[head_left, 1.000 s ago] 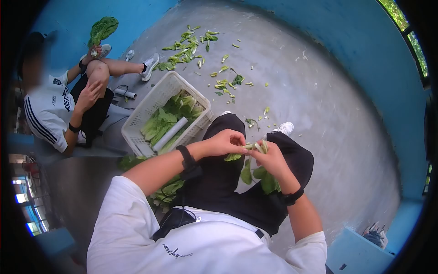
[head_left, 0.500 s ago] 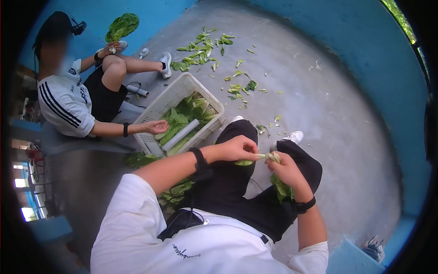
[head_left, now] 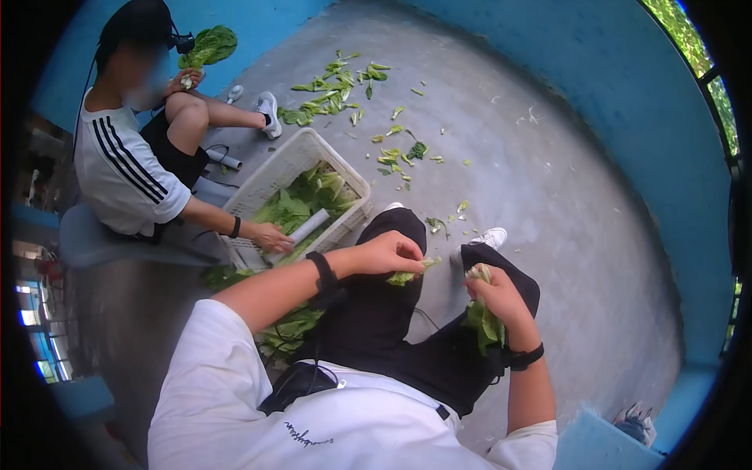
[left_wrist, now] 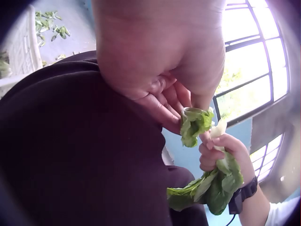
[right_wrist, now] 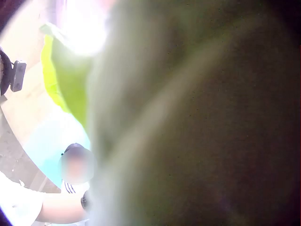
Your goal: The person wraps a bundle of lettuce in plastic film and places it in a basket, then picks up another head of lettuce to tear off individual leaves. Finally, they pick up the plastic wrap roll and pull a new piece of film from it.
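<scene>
The left hand [head_left: 389,254] is pinching a small leaf piece [left_wrist: 195,125] between thumb and fingers, and the right hand [head_left: 501,294] is curling around the pale stems of a leafy greens bunch [head_left: 486,323]. The two hands are staying apart, above the person's dark trousers [head_left: 376,301]. Beyond the left hand, on its outer side, a white plastic crate [head_left: 270,172] is standing on the grey floor [head_left: 564,227], holding more greens and a pale tube [head_left: 309,225]. Past the crate, another person [head_left: 129,145] is sitting, holding a large leaf [head_left: 211,45] in one hand and reaching the other down into the crate, near the tube. Ahead of both hands, trimmed leaves [head_left: 329,92] are lying scattered across the floor, and a blue wall [head_left: 580,78] is curving around beyond.

The left wrist view is showing barred windows [left_wrist: 244,61] behind the right hand more fully than the head view, which is catching only a strip at its edge. The right wrist view is being filled mostly by a blurred leaf, hiding the right hand.

The bunch's long axis is running steeply through the right hand, its pale stem ends pointing up and its leaves hanging below. The small piece is drooping its frilled green end beneath the left fingertips.
</scene>
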A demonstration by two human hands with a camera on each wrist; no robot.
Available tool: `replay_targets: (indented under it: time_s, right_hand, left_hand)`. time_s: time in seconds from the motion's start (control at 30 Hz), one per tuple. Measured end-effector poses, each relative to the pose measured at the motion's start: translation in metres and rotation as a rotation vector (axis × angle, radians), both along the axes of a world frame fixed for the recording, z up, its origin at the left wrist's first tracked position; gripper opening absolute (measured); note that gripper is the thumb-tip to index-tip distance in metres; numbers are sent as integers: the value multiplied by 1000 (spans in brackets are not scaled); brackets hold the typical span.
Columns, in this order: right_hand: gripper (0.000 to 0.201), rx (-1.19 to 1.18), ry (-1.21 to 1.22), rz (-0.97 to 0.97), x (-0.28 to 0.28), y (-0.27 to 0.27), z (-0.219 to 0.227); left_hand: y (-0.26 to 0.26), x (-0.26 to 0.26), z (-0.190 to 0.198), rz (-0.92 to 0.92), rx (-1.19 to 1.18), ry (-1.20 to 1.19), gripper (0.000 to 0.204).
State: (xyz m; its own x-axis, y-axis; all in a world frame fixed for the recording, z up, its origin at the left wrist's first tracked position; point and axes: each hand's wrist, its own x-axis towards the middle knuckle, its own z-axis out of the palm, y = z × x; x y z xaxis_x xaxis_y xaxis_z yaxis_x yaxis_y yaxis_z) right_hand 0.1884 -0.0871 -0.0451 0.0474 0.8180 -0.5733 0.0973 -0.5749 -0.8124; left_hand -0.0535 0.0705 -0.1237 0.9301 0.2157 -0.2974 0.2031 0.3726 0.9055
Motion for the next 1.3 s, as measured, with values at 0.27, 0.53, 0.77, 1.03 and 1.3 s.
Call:
replay_targets:
  time_s: [0.27,0.53,0.77,1.03,1.3]
  right_hand:
    - [18,71,-41,-6,-23,-1,2]
    - [20,450,201,-440,-37,15,-26]
    - [16,234,-41,-286,-35,15,-34]
    - [20,292,-251,-96,-36,16,-29]
    - [16,330,-366,37,-38,15,-11]
  left_hand:
    - [-8,0,1,21,35,-16,17]
    - [-9,12,-13,51,-19,-64,14]
    - [-9,19,-12,38,-2,-26,16]
    - [-10,27,0,-63,102,68,26]
    - [-8,20,16,-122,175,124,27]
